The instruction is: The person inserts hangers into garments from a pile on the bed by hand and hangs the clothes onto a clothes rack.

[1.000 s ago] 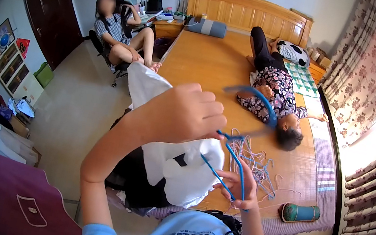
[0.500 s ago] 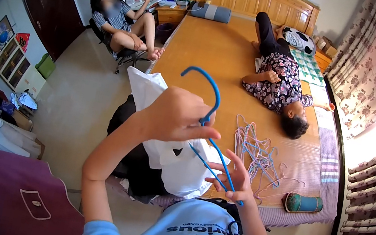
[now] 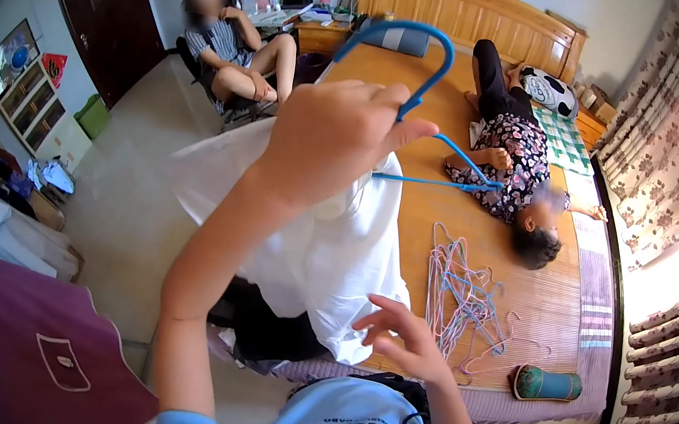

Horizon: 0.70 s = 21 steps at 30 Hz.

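My left hand (image 3: pixel 335 134), raised over the near part of the bed, is closed around the neck of a blue hanger (image 3: pixel 463 154). The hook curves above the fingers, and one end of the hanger points right. White cloth (image 3: pixel 330 265) hangs beneath this hand; whether its fingers also grip the cloth is hidden. Lower and to the right, my right hand (image 3: pixel 404 337) has its fingers spread and holds nothing, close beside the cloth's lower right edge. Dark cloth (image 3: pixel 269 327) lies under the white cloth at the bed's near edge.
Several tangled hangers (image 3: pixel 465 298) and a green-blue cylindrical cushion (image 3: pixel 547 386) lie on the bed (image 3: pixel 380 83). One person (image 3: pixel 513 156) lies on the bed's right side. Another person (image 3: pixel 235 57) sits on a chair at the back left.
The hanger has risen and turned, so its end now points right. My right hand has let go of it and moved slightly down. The white cloth now hangs raised below my left hand.
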{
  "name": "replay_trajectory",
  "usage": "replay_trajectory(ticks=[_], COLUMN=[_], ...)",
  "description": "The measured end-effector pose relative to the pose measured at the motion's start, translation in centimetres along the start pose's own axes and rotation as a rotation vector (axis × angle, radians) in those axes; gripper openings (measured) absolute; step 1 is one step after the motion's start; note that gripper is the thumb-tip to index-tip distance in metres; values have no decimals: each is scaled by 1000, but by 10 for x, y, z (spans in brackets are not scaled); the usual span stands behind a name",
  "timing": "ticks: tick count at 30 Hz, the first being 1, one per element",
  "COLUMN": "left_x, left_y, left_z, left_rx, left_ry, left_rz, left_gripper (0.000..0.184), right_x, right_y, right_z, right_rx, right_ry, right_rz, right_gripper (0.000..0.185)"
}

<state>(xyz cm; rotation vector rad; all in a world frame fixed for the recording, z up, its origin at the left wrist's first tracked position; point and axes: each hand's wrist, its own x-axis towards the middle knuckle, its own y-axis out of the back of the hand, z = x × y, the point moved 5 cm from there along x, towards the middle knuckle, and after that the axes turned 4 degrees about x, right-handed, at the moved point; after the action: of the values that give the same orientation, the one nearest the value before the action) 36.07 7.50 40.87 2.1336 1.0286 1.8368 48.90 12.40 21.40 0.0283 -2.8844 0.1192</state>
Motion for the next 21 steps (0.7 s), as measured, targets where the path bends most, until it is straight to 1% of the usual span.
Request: replay_trajectory(ticks=[1,3,4,5,7,9,11,12,14,15,16,17,18,19,21], left_x=[3,6,5,5,6,2,-2,-5,-9,-12,-15,-16,-18,-19,-22], left_y=[0,1,0,1,7,9,12,12,15,16,16,17,19,21,20], left_z=[4,12,12,15,15,12,2,-3,-11,-16,-20,-22,-25,-29,-37], left_rx=[0,34,25,18,127,102,125,118,123,128,70,68,41,15,52], left_ry=[-20,-12,-2,-26,-6,-12,55,63,84,115,141,138,171,204,199], left_rz=[3,29,30,27,65,102,57,73,71,67,34,28,37,48,63], left_gripper=[33,31,30,30,29,29,30,30,29,29,21,21,20,20,24], right_x=[12,37,50,61,78,83,81,79,72,70,68,66,63,62,60], right_y=[-9,-18,-17,-15,-11,-6,0,2,4,7,8,10,10,14,13], right_z=[-10,-23,-24,-23,-15,-6,-3,-3,-5,-5,-5,-5,-8,-10,-11], right_rx=[-247,-486,-594,-587,-831,-870,-1111,-1111,-1253,-1248,-1293,-1337,-1404,-1401,-1472], right_ry=[25,96,113,121,93,86,43,49,72,70,112,152,270,266,218], right_rz=[10,91,134,157,214,271,367,377,387,392,362,331,289,290,143], right_gripper=[54,59,58,58,58,56,51,51,44,44,40,36,34,34,34])
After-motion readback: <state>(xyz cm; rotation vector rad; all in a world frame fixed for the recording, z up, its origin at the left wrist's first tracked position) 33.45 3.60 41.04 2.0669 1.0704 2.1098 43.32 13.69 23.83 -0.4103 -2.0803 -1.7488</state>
